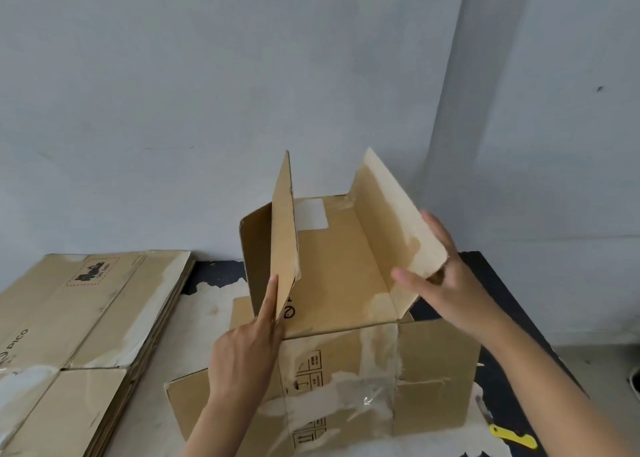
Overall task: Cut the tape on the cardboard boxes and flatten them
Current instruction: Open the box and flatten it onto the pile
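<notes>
An open cardboard box (332, 273) stands in the middle of the table, its top flaps raised and torn tape on its front. My left hand (246, 349) holds the left flap (285, 235) near its lower edge, index finger straight along the outside. My right hand (446, 283) grips the near corner of the right flap (391, 214), thumb on the inner face, fingers behind it. A yellow cutter (512, 437) lies on the table at the lower right, away from both hands.
A stack of flattened cardboard boxes (79, 335) lies at the left. The worn dark table (214, 273) meets a grey wall behind. The table's right edge (540, 346) drops to the floor.
</notes>
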Action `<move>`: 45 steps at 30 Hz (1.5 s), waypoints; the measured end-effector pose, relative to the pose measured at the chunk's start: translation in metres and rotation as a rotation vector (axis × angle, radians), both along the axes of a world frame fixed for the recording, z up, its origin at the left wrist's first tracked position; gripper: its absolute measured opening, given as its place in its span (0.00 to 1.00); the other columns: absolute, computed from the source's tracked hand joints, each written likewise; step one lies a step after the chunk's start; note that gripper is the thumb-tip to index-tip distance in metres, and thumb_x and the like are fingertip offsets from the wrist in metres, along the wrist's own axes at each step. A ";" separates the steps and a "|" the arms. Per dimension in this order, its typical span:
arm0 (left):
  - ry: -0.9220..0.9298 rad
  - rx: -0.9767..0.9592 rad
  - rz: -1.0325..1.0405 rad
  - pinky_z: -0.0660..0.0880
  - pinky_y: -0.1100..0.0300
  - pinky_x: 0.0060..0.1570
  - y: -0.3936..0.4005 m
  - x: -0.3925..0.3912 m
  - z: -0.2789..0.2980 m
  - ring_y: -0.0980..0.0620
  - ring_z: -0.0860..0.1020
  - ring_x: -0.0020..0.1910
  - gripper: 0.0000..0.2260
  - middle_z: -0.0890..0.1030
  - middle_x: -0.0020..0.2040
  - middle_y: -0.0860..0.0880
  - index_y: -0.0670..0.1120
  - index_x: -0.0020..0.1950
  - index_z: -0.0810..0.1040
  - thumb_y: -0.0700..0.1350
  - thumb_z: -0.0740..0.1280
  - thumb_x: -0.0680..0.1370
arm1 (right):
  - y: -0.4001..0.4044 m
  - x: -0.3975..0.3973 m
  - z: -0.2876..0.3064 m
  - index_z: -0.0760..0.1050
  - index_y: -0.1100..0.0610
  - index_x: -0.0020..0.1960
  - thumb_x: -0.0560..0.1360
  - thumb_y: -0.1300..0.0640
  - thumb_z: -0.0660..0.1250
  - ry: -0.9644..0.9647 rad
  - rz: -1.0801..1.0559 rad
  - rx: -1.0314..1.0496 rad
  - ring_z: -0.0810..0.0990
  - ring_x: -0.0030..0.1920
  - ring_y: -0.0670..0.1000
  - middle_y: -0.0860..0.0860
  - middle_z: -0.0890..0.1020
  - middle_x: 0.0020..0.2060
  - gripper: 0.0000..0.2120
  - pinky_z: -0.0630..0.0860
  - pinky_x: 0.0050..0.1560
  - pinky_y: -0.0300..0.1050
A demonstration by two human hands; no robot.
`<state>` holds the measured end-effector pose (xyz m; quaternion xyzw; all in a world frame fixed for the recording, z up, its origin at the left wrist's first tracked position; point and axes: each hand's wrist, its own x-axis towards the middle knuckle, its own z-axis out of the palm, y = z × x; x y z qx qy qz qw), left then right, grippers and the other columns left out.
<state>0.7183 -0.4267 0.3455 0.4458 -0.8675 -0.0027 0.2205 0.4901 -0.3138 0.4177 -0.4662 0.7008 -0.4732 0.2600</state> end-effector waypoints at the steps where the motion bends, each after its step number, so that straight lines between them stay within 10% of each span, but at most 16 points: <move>1: -0.004 -0.006 0.003 0.41 0.77 0.23 -0.002 -0.001 0.000 0.61 0.45 0.16 0.41 0.50 0.21 0.58 0.45 0.70 0.65 0.44 0.80 0.61 | 0.003 -0.003 -0.016 0.42 0.29 0.68 0.70 0.47 0.69 0.030 -0.063 -0.028 0.72 0.55 0.35 0.27 0.68 0.55 0.41 0.70 0.60 0.42; 9: -0.058 0.100 -0.065 0.40 0.74 0.17 -0.025 0.017 -0.014 0.60 0.48 0.14 0.40 0.56 0.19 0.57 0.47 0.71 0.65 0.44 0.79 0.63 | -0.008 -0.001 -0.067 0.30 0.43 0.73 0.75 0.53 0.67 0.017 -0.120 0.003 0.78 0.47 0.36 0.30 0.72 0.49 0.47 0.79 0.51 0.45; 13: 0.002 0.069 0.005 0.48 0.71 0.17 -0.027 0.029 -0.038 0.60 0.55 0.15 0.18 0.61 0.19 0.57 0.43 0.61 0.74 0.53 0.66 0.76 | -0.011 0.013 -0.090 0.38 0.46 0.75 0.73 0.55 0.69 0.014 -0.221 0.000 0.81 0.42 0.41 0.33 0.75 0.45 0.46 0.80 0.48 0.48; 16: 0.232 0.328 0.228 0.64 0.60 0.27 -0.030 0.025 -0.049 0.51 0.71 0.28 0.14 0.75 0.30 0.50 0.41 0.49 0.74 0.53 0.61 0.79 | -0.015 0.020 -0.103 0.42 0.44 0.74 0.70 0.60 0.72 -0.100 -0.304 -0.028 0.83 0.34 0.49 0.48 0.80 0.40 0.47 0.81 0.41 0.50; 21: 0.797 0.494 0.407 0.76 0.50 0.43 -0.038 0.020 -0.067 0.47 0.80 0.39 0.27 0.81 0.49 0.45 0.45 0.70 0.58 0.41 0.68 0.76 | -0.021 0.009 -0.139 0.57 0.53 0.71 0.74 0.59 0.68 -0.047 -0.435 0.017 0.81 0.39 0.48 0.49 0.80 0.43 0.31 0.77 0.37 0.40; 27: 0.698 0.493 0.568 0.69 0.50 0.50 -0.050 0.014 -0.107 0.42 0.74 0.53 0.36 0.78 0.44 0.49 0.54 0.74 0.53 0.43 0.70 0.73 | -0.025 -0.003 -0.184 0.55 0.57 0.74 0.75 0.54 0.67 0.057 -0.450 0.194 0.76 0.53 0.52 0.53 0.76 0.58 0.33 0.74 0.51 0.43; 32: 0.447 0.504 0.678 0.53 0.45 0.69 -0.057 0.019 -0.138 0.41 0.70 0.62 0.29 0.73 0.64 0.44 0.48 0.68 0.65 0.47 0.73 0.71 | -0.025 -0.006 -0.222 0.57 0.59 0.73 0.74 0.49 0.67 0.216 -0.394 0.386 0.65 0.69 0.55 0.56 0.65 0.70 0.34 0.66 0.67 0.53; 39: 0.096 0.748 0.748 0.54 0.38 0.69 -0.068 0.032 -0.175 0.44 0.54 0.74 0.38 0.58 0.75 0.46 0.44 0.73 0.59 0.59 0.71 0.70 | -0.027 -0.002 -0.251 0.38 0.59 0.76 0.79 0.40 0.50 0.406 -0.310 0.794 0.43 0.76 0.54 0.55 0.43 0.76 0.37 0.49 0.74 0.49; 45: 0.013 0.671 0.687 0.65 0.44 0.65 -0.065 0.033 -0.174 0.38 0.63 0.68 0.40 0.65 0.71 0.41 0.46 0.75 0.56 0.61 0.69 0.70 | -0.032 0.015 -0.245 0.48 0.52 0.76 0.78 0.39 0.48 0.498 -0.432 0.883 0.60 0.67 0.56 0.54 0.56 0.72 0.30 0.65 0.60 0.50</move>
